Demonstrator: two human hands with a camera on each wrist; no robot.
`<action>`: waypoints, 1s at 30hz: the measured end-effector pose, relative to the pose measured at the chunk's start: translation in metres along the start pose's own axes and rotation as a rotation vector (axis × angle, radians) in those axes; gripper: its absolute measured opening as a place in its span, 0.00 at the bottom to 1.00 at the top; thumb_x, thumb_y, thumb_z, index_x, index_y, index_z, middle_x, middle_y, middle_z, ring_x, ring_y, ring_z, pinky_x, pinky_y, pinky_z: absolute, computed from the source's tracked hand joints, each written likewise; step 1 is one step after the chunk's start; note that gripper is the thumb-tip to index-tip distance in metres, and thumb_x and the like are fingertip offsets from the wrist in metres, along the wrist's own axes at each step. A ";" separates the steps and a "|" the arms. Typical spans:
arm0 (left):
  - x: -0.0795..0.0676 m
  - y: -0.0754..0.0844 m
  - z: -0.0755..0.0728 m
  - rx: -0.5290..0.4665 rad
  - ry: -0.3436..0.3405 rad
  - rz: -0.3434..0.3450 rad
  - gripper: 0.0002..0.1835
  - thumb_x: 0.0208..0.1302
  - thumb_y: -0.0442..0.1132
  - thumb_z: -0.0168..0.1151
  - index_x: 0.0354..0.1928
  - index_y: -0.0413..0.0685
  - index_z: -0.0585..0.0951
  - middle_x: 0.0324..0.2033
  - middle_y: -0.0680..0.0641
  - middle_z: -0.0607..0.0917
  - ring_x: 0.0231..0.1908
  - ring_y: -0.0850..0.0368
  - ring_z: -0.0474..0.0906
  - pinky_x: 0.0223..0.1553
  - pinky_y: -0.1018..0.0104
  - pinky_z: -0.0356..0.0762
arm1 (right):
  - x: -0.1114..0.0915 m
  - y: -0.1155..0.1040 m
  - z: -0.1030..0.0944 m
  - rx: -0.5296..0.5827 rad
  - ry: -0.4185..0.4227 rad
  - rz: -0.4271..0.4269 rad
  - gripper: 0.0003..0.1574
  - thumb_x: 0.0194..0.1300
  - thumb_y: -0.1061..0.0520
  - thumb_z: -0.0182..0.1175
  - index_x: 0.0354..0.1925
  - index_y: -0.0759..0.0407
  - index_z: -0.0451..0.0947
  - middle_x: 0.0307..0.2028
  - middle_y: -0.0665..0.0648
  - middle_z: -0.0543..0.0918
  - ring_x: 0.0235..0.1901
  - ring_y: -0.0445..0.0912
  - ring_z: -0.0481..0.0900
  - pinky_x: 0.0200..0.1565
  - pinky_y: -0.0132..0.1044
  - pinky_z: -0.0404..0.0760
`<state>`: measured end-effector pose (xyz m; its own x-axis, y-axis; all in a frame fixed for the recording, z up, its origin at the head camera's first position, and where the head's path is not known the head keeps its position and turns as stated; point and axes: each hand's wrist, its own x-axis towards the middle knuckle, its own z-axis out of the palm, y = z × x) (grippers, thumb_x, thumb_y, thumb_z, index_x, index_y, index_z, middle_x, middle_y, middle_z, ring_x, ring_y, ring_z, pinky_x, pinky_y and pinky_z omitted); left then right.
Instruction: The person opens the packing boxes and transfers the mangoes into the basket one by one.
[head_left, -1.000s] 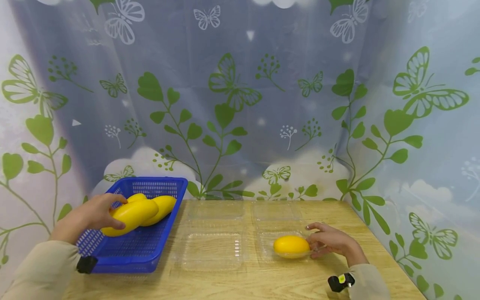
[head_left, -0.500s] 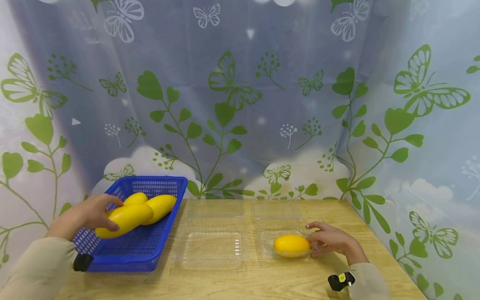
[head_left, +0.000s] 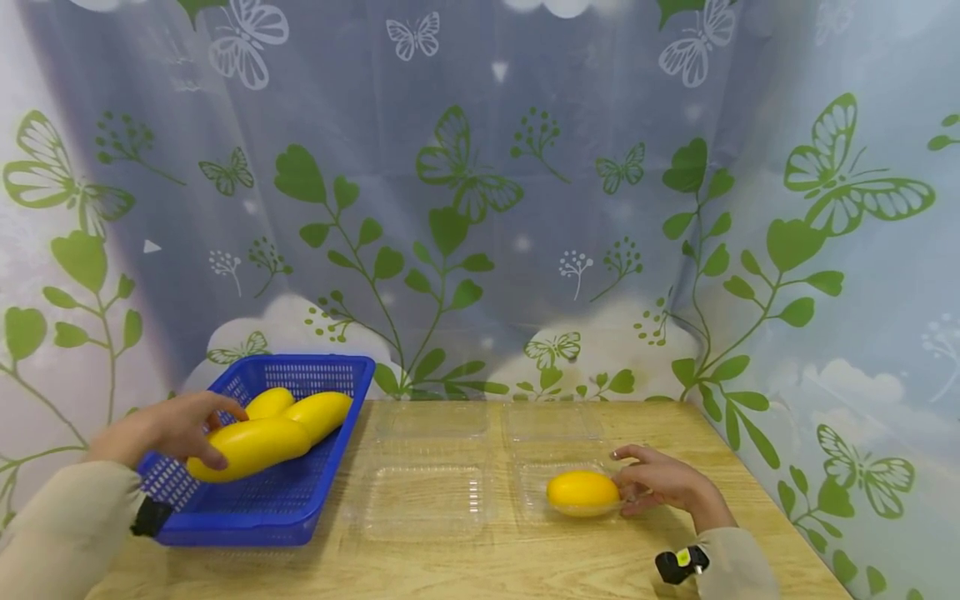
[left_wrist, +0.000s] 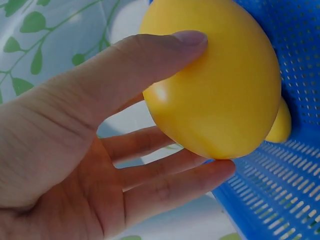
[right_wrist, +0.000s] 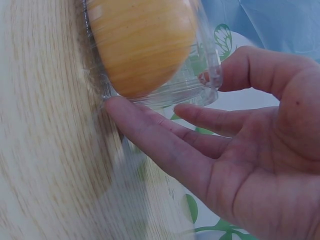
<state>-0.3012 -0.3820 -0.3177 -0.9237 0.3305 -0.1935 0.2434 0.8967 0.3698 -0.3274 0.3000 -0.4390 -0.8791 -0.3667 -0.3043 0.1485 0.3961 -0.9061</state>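
Observation:
My left hand (head_left: 172,427) grips a large yellow mango (head_left: 255,448) at its left end, over the left side of a blue mesh basket (head_left: 247,530). Seen from the left wrist, the thumb lies across the mango (left_wrist: 215,80) and the fingers reach under it. Two more yellow mangoes, one behind (head_left: 268,402) and one to the right (head_left: 327,412), are in the basket. On the right, my right hand (head_left: 666,479) holds the end of a clear plastic box (right_wrist: 212,82) between thumb and fingers. Inside that box lies a shorter yellow mango (head_left: 582,490).
A second clear plastic box (head_left: 423,500) lies open on the wooden table (head_left: 450,571), between basket and right box. Clear lids stretch behind both boxes, a left lid (head_left: 431,419) and a right lid (head_left: 553,421). A patterned curtain (head_left: 480,275) hangs behind the table.
My left hand has drawn the gripped mango left and slightly towards me, uncovering more of the mangoes behind. The right hand and its box have stayed in place.

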 end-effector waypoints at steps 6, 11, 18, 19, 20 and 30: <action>0.003 -0.009 0.000 0.013 -0.008 -0.015 0.37 0.52 0.36 0.79 0.64 0.33 0.75 0.48 0.28 0.81 0.31 0.54 0.82 0.31 0.60 0.87 | -0.001 0.000 0.000 0.002 0.005 -0.006 0.46 0.72 0.58 0.55 0.76 0.77 0.46 0.42 0.64 0.81 0.37 0.47 0.84 0.46 0.50 0.90; 0.007 -0.015 -0.001 0.012 -0.034 -0.032 0.37 0.52 0.35 0.79 0.64 0.33 0.75 0.48 0.27 0.81 0.33 0.53 0.81 0.32 0.59 0.87 | -0.002 -0.001 0.000 0.003 0.007 -0.008 0.46 0.72 0.59 0.55 0.76 0.77 0.46 0.43 0.64 0.81 0.38 0.47 0.84 0.46 0.49 0.90; 0.015 -0.024 0.001 -0.009 -0.067 -0.058 0.37 0.51 0.34 0.80 0.64 0.32 0.76 0.52 0.22 0.78 0.31 0.53 0.81 0.34 0.57 0.87 | -0.002 -0.001 -0.001 0.014 -0.003 -0.006 0.46 0.73 0.58 0.55 0.76 0.77 0.44 0.44 0.64 0.80 0.38 0.47 0.82 0.47 0.48 0.90; 0.016 -0.025 0.001 -0.008 -0.067 -0.057 0.37 0.51 0.34 0.80 0.64 0.32 0.76 0.52 0.21 0.77 0.31 0.53 0.81 0.34 0.57 0.87 | -0.001 -0.001 -0.001 0.018 -0.003 -0.004 0.46 0.73 0.58 0.55 0.76 0.77 0.45 0.43 0.64 0.80 0.38 0.47 0.82 0.47 0.48 0.90; 0.017 -0.027 0.002 -0.005 -0.064 -0.052 0.37 0.51 0.34 0.80 0.63 0.32 0.76 0.53 0.21 0.78 0.32 0.53 0.81 0.35 0.57 0.87 | -0.001 -0.001 -0.001 0.020 -0.003 -0.003 0.46 0.73 0.58 0.56 0.76 0.76 0.45 0.43 0.63 0.80 0.38 0.47 0.82 0.46 0.48 0.90; 0.024 -0.033 0.008 0.021 -0.048 -0.053 0.35 0.49 0.33 0.81 0.61 0.33 0.77 0.52 0.23 0.78 0.37 0.51 0.82 0.36 0.56 0.87 | -0.001 0.000 0.000 0.018 -0.013 0.002 0.46 0.73 0.58 0.56 0.76 0.76 0.45 0.39 0.60 0.79 0.37 0.47 0.81 0.47 0.47 0.90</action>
<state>-0.3288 -0.4014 -0.3422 -0.9205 0.2955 -0.2558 0.2011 0.9192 0.3385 -0.3269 0.3001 -0.4385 -0.8729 -0.3772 -0.3095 0.1578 0.3818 -0.9107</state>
